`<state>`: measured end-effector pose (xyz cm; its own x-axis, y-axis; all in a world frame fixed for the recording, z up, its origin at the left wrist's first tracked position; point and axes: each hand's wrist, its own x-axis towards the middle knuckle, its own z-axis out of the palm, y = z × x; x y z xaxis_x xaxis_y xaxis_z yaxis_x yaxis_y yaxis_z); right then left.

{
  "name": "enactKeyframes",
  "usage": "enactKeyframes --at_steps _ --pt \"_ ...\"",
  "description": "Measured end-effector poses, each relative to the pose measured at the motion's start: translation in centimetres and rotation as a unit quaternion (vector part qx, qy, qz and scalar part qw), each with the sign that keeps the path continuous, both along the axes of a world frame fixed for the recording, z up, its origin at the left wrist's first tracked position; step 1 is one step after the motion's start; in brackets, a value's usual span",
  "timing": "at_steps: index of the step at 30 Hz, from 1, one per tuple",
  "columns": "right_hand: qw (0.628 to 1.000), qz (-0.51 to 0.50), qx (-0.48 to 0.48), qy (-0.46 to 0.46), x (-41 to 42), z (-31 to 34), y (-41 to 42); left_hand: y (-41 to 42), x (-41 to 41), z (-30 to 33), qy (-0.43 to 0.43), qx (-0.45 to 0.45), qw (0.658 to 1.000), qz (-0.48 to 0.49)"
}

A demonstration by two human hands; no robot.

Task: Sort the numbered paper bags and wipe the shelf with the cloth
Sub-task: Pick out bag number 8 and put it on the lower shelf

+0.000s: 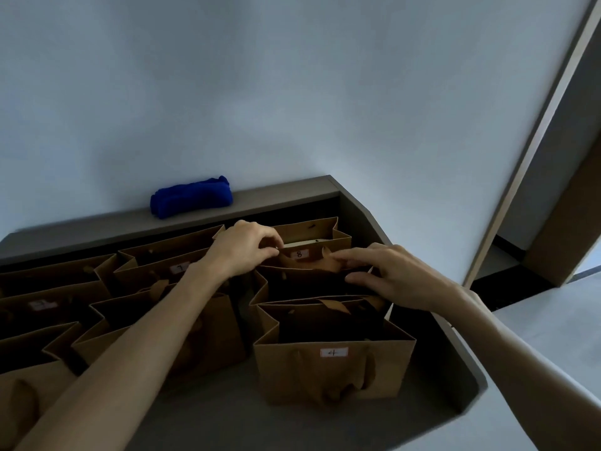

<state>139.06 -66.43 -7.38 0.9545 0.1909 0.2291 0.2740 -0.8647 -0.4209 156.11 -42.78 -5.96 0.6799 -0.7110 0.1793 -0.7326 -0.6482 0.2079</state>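
Both of your hands meet at the brown paper bag labelled 8 (309,245), which stands open at the back of the right-hand column, just right of the frame's centre. Your left hand (247,250) curls over the bag's left top edge, thumb and fingers pinching the paper rim. Your right hand (390,275) comes in from the right with fingers loosely spread, tips touching the near rim of the same bag; whether it grips is hard to tell. The bag's long side runs left to right across the grey shelf (211,415), so a lift would go straight up between your hands. Nearer you, the brown paper bag labelled 4 (335,369) stands close in front, and another unlabelled-looking bag crowds between them. The rolled blue cloth (192,196) lies untouched on the back ledge, upper left of the hands.
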Motion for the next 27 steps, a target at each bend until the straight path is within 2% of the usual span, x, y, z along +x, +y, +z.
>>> enactKeyframes --at_steps 3,6,14,22,27 --pt "0.999 0.002 0.038 0.003 0.0 0.0 0.1 -0.7 1.3 0.1 -0.007 0.036 0.999 0.023" --pt "0.998 0.0 0.067 0.009 0.0 0.0 0.1 -1.3 2.2 0.0 -0.008 0.016 0.999 0.042" --pt "0.998 -0.001 0.066 0.009 0.2 -0.1 -0.1 -1.6 2.4 0.2 0.007 0.006 0.999 0.036" --pt "0.998 -0.029 0.046 -0.008 3.5 0.4 -0.4 0.4 0.8 0.0 0.071 -0.011 0.997 -0.019" --pt "0.998 -0.054 -0.027 -0.036 8.3 1.4 -0.9 0.5 0.3 -0.4 0.071 -0.036 0.997 -0.016"
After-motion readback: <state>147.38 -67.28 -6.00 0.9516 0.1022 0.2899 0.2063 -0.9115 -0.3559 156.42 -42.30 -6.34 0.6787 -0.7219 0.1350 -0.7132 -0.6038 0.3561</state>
